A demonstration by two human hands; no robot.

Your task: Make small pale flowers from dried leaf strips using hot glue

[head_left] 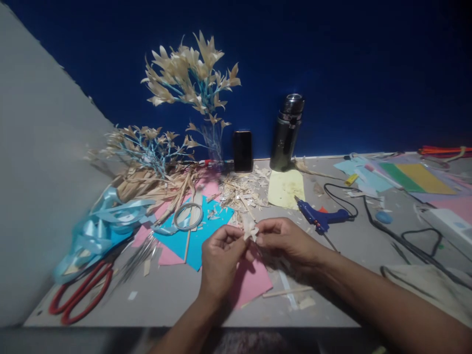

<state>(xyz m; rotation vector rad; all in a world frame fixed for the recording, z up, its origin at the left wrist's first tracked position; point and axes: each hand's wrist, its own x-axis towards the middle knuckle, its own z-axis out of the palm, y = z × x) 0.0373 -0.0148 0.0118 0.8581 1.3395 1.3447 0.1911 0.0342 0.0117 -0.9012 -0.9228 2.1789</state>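
Note:
My left hand (220,258) and my right hand (283,240) meet over the table's middle, fingers pinched together on a small pale dried-leaf flower piece (250,230) held between them. Below the hands lies a pink paper sheet (250,282). A blue paper sheet (201,236) with a tape ring (188,217) on it sits just left of my left hand. A blue glue gun (321,216) lies to the right of my right hand.
Red-handled scissors (81,293) and light blue ribbon (101,221) lie at the left. Dried-leaf flower branches (191,73) stand at the back, beside a phone (242,151) and a steel flask (287,132). Coloured papers (413,178), cables and a white power strip (448,227) fill the right.

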